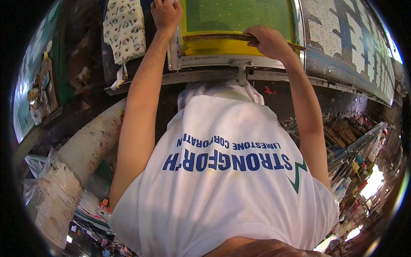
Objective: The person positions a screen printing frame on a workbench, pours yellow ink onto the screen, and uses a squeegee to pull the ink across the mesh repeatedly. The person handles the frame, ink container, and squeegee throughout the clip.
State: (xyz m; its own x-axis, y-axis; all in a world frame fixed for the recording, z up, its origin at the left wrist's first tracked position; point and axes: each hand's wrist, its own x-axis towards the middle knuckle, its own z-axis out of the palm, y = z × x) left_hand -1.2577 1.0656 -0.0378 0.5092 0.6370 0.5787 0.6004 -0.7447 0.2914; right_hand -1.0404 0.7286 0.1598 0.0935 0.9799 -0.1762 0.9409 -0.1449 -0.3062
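Left hand (166,15) gripping screen frame (214,60) edge, right hand (267,40) apparently clasping wooden squeegee (214,37)

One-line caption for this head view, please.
Left hand grips the metal-framed yellow printing screen at its left edge while right hand holds a long wooden squeegee across it.

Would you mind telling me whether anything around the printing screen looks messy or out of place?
The pale post under the table is spattered with paint. A patterned cloth lies bunched beside the left hand. The yellow screen frame sits square.
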